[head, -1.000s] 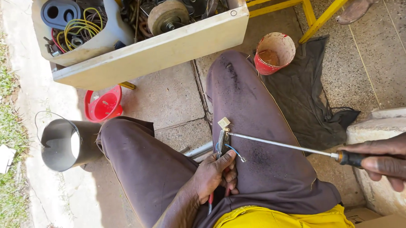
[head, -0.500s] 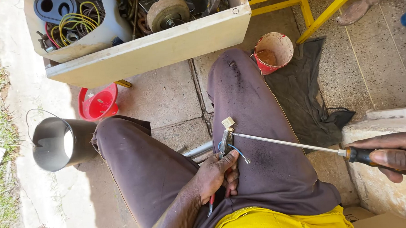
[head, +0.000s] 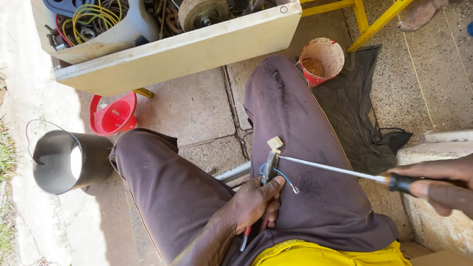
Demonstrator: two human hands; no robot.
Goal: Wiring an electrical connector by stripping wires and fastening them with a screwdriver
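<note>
Two hands are working over the lap: the left hand [head: 255, 204] is squeezing red-handled metal pliers [head: 267, 171] that are gripping a small cream plastic block [head: 274, 143], and the right hand [head: 457, 187] is wrapping its fingers around a long thin screwdriver [head: 334, 169]. The tip could slip and poke the thigh.

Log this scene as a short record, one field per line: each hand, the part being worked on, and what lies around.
Left hand: the left hand grips pliers against the thigh
Part: a small cream connector block with blue wires, clamped in the plier tips
Right hand: the right hand holds a long screwdriver, its tip at the pliers
Ahead: wooden crate of parts, red-rimmed bucket, dark cloth
Left side: metal can, red funnel
</note>
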